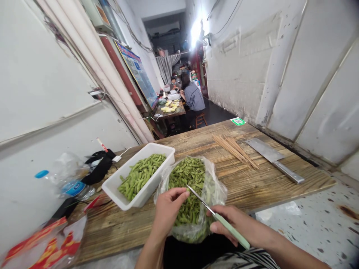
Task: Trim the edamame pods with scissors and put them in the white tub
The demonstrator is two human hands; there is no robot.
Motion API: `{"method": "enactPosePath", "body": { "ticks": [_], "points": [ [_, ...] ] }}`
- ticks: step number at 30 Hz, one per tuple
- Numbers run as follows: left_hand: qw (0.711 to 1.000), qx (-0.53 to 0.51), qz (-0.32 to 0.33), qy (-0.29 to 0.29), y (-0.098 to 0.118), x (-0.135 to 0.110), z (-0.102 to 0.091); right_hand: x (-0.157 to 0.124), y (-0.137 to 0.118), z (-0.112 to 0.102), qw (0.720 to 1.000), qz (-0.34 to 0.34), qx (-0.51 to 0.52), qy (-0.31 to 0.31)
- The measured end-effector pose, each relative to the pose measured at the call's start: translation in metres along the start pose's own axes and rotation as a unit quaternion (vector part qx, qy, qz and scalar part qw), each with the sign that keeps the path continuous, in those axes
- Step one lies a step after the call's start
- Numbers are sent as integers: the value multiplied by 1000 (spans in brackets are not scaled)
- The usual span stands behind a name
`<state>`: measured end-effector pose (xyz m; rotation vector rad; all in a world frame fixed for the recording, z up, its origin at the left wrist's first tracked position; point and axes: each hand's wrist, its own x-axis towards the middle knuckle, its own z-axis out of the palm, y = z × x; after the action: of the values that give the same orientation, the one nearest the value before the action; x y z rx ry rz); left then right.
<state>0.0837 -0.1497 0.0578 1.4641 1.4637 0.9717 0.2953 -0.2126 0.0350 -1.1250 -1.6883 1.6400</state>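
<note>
My left hand (169, 205) is closed in a pinch above the open plastic bag (215, 186). At its fingertips is a green soybean pod (188, 189), mostly hidden by the thumb and finger. My right hand (235, 224) grips a small knife (230, 229) with a pale green handle. Its narrow blade points up and left, with the tip close to the left fingertips. Many soybean pods (190, 172) fill the bag. Left of it stands a white plastic tub (141, 201) holding more pods (143, 173).
On the wooden table (193, 144), thin wooden skewers (235, 149) and a cleaver (273, 158) lie to the right. A water bottle (74, 188), a black bag (99, 166) and a red-printed plastic packet (53, 246) are at left. Farther back, a person (193, 97) sits at another table (178, 111).
</note>
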Motion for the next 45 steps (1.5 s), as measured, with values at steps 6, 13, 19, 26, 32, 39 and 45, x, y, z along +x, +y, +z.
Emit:
{"method": "enactPosePath", "body": {
  "ticks": [6,13,19,26,32,39,45],
  "points": [
    [1000,15,12,-3,-3,-2,4,1,-9,-3,993,-42,-102,41],
    [999,-36,9,-4,-1,0,5,5,-3,-2,994,-19,-81,75],
    [954,-290,-79,-19,-2,-1,4,6,9,0,997,20,73,7],
    [929,-357,-94,-13,0,-7,5,4,1,-1,998,-5,55,-23],
    [923,-373,-91,-15,0,-12,13,4,0,2,997,2,79,-22],
    [919,-385,-88,12,-4,-17,19,9,6,8,986,33,162,-5],
    [926,-271,34,261,-5,6,-32,8,8,4,988,30,150,15]
  ]
}}
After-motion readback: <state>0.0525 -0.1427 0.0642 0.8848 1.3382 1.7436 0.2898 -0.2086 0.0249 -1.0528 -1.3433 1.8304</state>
